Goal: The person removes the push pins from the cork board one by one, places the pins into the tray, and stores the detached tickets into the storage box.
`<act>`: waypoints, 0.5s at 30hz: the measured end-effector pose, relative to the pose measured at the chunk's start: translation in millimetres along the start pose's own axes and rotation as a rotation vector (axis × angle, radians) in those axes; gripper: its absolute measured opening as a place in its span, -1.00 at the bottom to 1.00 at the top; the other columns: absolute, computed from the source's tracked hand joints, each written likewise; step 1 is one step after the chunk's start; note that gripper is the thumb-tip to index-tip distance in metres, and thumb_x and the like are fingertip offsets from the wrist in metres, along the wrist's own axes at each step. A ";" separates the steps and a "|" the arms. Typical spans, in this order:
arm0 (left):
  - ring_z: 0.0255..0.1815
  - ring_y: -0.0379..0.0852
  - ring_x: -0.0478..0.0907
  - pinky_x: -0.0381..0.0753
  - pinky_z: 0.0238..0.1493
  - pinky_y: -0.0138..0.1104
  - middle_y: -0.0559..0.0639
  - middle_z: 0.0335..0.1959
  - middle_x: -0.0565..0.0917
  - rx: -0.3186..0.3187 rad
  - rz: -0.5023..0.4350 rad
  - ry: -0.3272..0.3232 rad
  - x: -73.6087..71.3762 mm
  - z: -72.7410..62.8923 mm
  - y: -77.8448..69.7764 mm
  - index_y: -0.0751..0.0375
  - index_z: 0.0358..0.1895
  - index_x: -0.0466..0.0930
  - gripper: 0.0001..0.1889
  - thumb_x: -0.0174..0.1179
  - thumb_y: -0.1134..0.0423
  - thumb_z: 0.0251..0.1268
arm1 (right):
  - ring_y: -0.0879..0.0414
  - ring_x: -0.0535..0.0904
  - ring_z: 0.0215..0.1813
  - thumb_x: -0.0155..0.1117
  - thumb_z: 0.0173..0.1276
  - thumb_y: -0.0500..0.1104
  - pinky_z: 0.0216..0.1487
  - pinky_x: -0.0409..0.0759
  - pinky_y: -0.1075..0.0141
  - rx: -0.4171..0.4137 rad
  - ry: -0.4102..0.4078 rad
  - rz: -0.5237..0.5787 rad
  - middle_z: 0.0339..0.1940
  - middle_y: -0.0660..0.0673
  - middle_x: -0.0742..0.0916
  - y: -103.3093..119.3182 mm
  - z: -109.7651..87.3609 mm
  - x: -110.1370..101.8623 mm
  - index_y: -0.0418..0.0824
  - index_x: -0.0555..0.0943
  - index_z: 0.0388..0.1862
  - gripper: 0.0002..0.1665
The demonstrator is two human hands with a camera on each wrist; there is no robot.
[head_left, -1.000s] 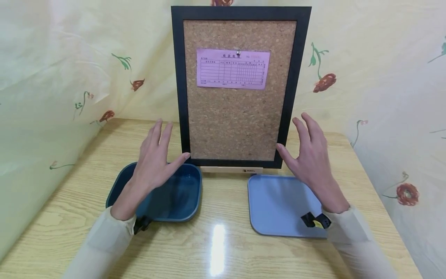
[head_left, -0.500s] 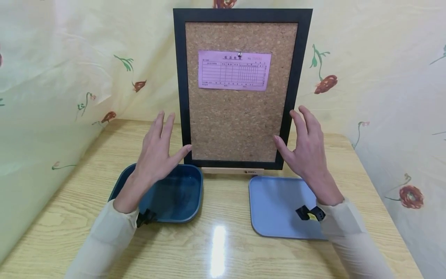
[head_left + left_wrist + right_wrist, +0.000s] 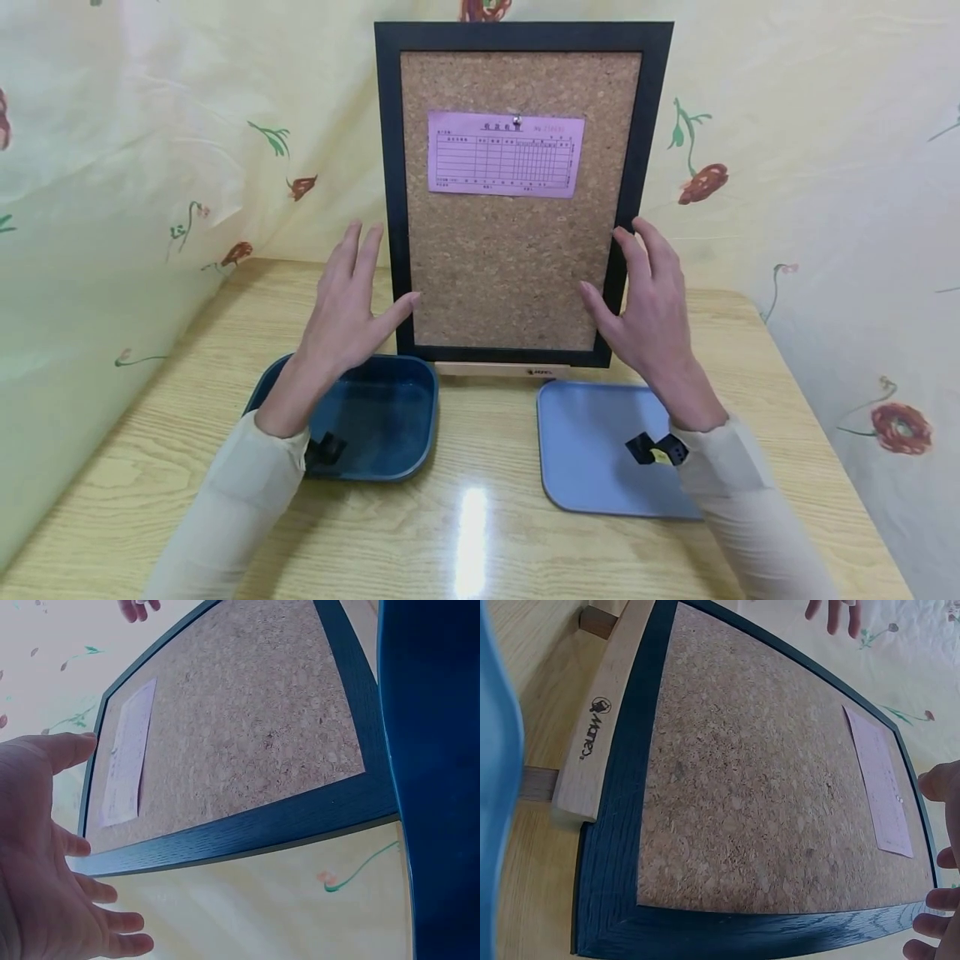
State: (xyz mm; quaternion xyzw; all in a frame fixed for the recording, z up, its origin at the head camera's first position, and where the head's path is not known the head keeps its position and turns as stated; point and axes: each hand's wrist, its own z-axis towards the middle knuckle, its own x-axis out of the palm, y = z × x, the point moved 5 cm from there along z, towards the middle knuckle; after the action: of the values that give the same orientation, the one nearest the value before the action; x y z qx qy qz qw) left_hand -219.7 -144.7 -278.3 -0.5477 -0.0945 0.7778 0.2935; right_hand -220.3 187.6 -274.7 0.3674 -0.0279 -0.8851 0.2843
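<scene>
"Where do we find the corkboard (image 3: 510,275)?"

"Upright before us, at the back of the table (image 3: 405,533), its black frame (image 3: 525,37) set on a small wooden stand (image 3: 502,369). On its upper half hangs a pink slip (image 3: 504,179), held by one pin (image 3: 517,122) at the top edge, right of the slip's middle."

"And our hands?"

"Both spread, holding nothing. The left hand (image 3: 348,312) is by the frame's left side, the right hand (image 3: 648,308) by its right, thumbs turned inward. Whether either touches the frame, we cannot tell."

"How would we do this well?"

"We'd keep both hands level and let any contact fall on the black frame. The slip has just one pin, so a brush from a finger could probably swing it, and an uneven push might tip the board."

"What else lies near us?"

"A dark blue box (image 3: 390,417) under our left arm, a light blue tray (image 3: 585,450) under our right, and flowered cloth (image 3: 300,100) behind."

"What differs from a second ago?"

"Our hands have come a little closer together and reach higher against the board. The slip is pinned as it was, and box and tray haven't shifted on the table."
</scene>
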 end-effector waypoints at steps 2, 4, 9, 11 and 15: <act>0.66 0.31 -0.13 -0.07 0.54 0.33 0.21 0.68 -0.18 0.001 -0.001 -0.006 0.0 1.9 0.1 0.08 0.63 -0.12 -0.04 0.18 -0.17 0.32 | -0.31 0.26 0.51 0.30 0.32 0.03 0.48 0.24 -0.24 0.001 0.001 0.004 0.52 -0.40 0.35 1.0 1.9 0.8 -0.34 0.34 0.43 -0.20; 0.67 0.30 -0.14 -0.08 0.55 0.31 0.21 0.68 -0.18 0.006 -0.002 -0.012 0.4 3.6 0.3 0.10 0.63 -0.12 -0.04 0.18 -0.17 0.32 | -0.31 0.25 0.52 0.30 0.32 0.03 0.49 0.23 -0.24 0.003 0.002 0.009 0.52 -0.40 0.34 1.8 3.7 1.7 -0.34 0.33 0.43 -0.19; 0.67 0.27 -0.14 -0.08 0.57 0.28 0.19 0.69 -0.18 0.009 -0.004 -0.025 1.2 8.0 -0.1 0.12 0.63 -0.11 -0.03 0.18 -0.18 0.30 | -0.31 0.24 0.54 0.30 0.33 0.05 0.50 0.22 -0.24 0.005 0.004 0.010 0.54 -0.39 0.33 3.8 8.6 4.2 -0.34 0.33 0.43 -0.18; 0.68 0.27 -0.14 -0.09 0.57 0.28 0.19 0.69 -0.18 0.009 0.000 -0.031 1.3 10.0 -0.4 0.11 0.63 -0.11 -0.02 0.18 -0.19 0.30 | -0.31 0.24 0.54 0.30 0.33 0.05 0.51 0.22 -0.24 0.002 0.002 0.009 0.54 -0.39 0.33 4.9 10.7 5.0 -0.35 0.33 0.43 -0.18; 0.68 0.27 -0.15 -0.10 0.58 0.27 0.20 0.68 -0.18 0.014 0.004 -0.044 1.8 13.6 -0.9 0.13 0.63 -0.12 -0.01 0.18 -0.19 0.30 | -0.30 0.24 0.54 0.31 0.33 0.05 0.51 0.21 -0.23 -0.007 -0.005 0.010 0.53 -0.40 0.34 7.3 14.7 7.2 -0.36 0.34 0.42 -0.18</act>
State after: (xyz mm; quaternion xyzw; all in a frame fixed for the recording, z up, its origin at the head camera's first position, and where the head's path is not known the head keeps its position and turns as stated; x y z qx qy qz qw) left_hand -232.1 -140.6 -274.1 -0.5288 -0.0944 0.7908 0.2936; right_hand -230.7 175.4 -266.7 0.3641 -0.0272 -0.8846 0.2902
